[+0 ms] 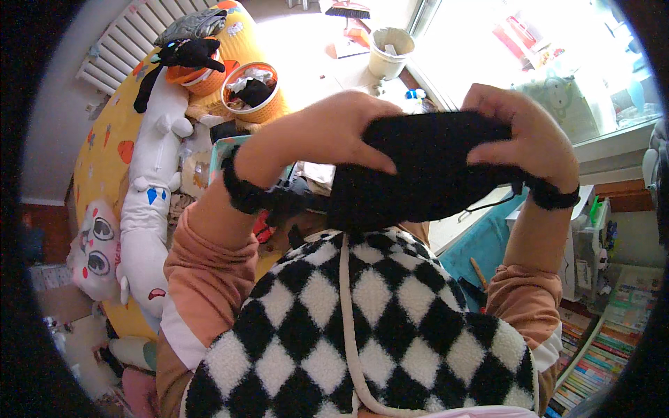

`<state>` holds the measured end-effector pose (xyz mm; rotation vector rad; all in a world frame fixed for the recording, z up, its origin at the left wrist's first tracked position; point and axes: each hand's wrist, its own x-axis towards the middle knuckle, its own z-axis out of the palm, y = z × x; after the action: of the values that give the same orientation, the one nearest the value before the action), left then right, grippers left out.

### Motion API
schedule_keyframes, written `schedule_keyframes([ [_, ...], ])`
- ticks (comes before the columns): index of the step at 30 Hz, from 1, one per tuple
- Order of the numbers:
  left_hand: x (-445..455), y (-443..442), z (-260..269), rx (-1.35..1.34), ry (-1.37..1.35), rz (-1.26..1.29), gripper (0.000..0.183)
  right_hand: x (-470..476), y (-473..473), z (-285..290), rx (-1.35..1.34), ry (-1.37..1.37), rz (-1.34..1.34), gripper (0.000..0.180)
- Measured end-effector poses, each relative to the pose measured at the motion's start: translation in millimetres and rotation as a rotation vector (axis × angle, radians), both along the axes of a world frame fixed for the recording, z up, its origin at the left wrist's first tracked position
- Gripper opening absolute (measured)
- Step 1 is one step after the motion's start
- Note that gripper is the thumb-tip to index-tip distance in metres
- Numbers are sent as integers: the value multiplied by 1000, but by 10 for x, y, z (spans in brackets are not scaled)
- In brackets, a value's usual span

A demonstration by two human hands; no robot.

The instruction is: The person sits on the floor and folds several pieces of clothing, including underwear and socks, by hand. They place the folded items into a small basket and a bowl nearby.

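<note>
Raised in front of my chest is a folded black cloth item (418,172), perhaps a garment. Its folds are too dark to make out. At its upper left edge my left hand (350,128) grips it, the thumb lying across the front. My right hand (528,133) pinches the upper right corner, thumb in front and fingers behind. A black band circles each wrist. Partly hidden behind my left forearm stands a teal basket (221,151) with cloth items near it.
A bed with yellow printed bedding (99,151) lies to the left, bearing a long white plush toy (157,157). Beyond are orange baskets, one with clothes (253,93), and a bin (389,52). On the right are a teal cloth surface (470,245) and books (601,355).
</note>
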<state>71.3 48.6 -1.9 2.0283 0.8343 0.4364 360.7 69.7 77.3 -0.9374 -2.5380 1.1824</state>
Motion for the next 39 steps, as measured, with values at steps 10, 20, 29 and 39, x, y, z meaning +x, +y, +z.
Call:
schedule_keyframes([
  [10, -897, 195, 128, 187, -284, 503, 18, 56, 351, -279, 516, -23, -400, 25],
  [20, -1201, -1008, -207, 28, -488, 315, 23, 105, -327, -926, 153, 290, -142, 24],
  [29, -1220, -1727, -865, -637, -217, 607, 28, 69, -749, -1705, -490, 215, -392, 31],
  [39, -885, -875, -1492, -729, -799, 1139, 33, -609, -45, -2585, -371, 264, -772, 36],
])
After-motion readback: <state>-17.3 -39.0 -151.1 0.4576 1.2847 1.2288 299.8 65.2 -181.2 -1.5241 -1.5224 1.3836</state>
